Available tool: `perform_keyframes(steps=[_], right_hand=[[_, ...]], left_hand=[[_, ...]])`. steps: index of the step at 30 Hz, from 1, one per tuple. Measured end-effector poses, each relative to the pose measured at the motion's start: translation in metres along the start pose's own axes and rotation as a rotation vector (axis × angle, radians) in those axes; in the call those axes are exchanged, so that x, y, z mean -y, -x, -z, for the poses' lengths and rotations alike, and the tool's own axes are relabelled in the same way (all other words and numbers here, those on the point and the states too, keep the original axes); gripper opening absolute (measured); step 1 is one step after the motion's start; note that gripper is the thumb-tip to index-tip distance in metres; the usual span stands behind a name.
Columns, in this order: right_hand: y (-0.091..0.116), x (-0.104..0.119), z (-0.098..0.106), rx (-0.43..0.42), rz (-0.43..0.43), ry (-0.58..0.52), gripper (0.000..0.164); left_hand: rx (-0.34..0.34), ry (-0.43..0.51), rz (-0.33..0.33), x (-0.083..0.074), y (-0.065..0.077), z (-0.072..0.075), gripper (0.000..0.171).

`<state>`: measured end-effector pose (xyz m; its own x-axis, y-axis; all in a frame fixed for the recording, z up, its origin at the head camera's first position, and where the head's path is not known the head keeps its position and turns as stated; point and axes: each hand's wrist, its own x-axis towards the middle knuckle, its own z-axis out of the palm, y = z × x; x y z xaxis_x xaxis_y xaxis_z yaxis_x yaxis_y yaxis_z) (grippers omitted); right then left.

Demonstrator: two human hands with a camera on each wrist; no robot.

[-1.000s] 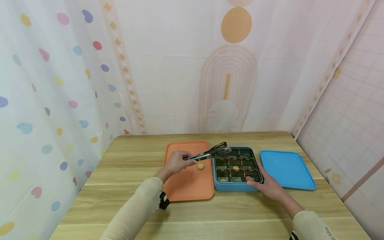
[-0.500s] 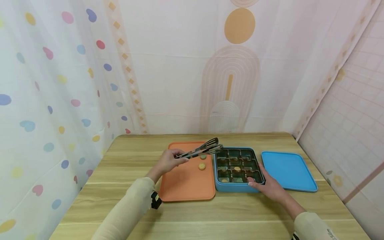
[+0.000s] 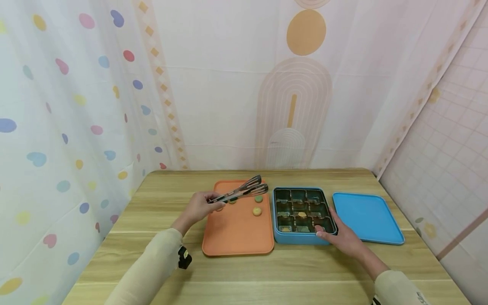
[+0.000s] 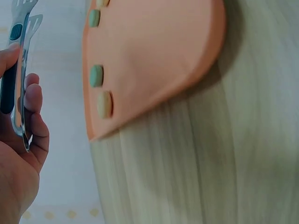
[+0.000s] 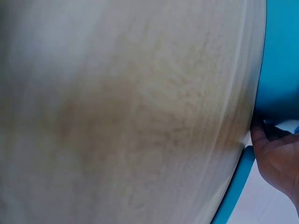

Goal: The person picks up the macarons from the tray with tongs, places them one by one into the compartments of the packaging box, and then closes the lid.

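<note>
My left hand grips slotted metal tongs by the handles, above the back of an orange tray. The tong tips are apart with nothing between them. On the tray lie a yellow macaron and a green macaron; others are partly hidden under the tongs. In the left wrist view, green macarons and a tan one line the tray's edge. My right hand holds the blue box at its front right corner. Several of the box's compartments hold macarons, including a yellow one in the middle.
To the right of the box lies a flat blue lid. Everything stands on a wood-grain table. Patterned curtains hang behind it and along both sides.
My left hand has drawn the tongs leftward, from over the box's left edge to above the tray, uncovering macarons there. The tong tips have spread. My right hand stays at the box corner.
</note>
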<state>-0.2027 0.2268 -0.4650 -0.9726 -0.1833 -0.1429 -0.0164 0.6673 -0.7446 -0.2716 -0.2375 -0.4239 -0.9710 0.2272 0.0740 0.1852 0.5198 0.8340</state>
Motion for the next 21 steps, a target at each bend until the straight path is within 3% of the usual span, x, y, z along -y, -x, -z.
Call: perform_keyframes(steps=[6, 15, 21], right_hand=[[0.001, 0.001, 0.001, -0.002, 0.005, -0.003, 0.104], [0.000, 0.001, 0.000, 0.002, -0.004, -0.013, 0.104], [-0.001, 0.000, 0.001, 0.002, -0.002, -0.013, 0.105]], left_hand=[[-0.020, -0.057, 0.013, 0.010, 0.005, 0.007, 0.016], [-0.030, -0.096, 0.031, 0.020, 0.013, 0.014, 0.029], [-0.014, -0.122, 0.029, 0.024, 0.017, 0.019, 0.022]])
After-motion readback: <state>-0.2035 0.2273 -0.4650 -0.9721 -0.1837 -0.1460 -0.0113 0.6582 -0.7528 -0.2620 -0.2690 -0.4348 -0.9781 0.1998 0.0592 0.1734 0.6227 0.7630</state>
